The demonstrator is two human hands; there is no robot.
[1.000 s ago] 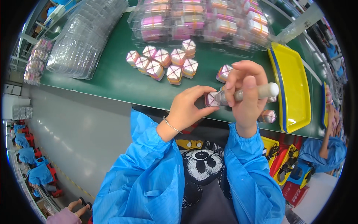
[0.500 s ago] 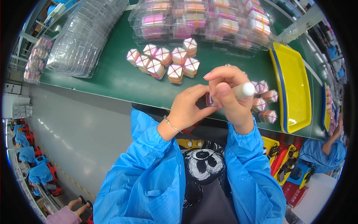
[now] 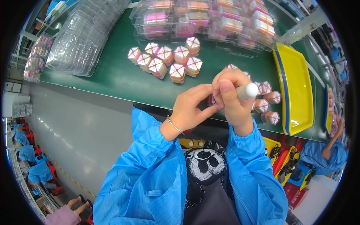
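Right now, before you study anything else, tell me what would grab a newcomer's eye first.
Probably the bright blue sleeves filling the lower middle, leading up to the right hand gripping a pale tube with a rounded white end, close beside the left hand. Next, perhaps, the bright yellow tray on the green table at right, and the pink-and-white blocks clustered beyond the left hand.

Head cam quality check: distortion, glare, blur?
Head view: fisheye bowing in the green table's edge, corners black; head view: glare streaking the clear plastic trays, bright spots on the grey floor; head view: right hand fairly crisp, far-right rim soft.
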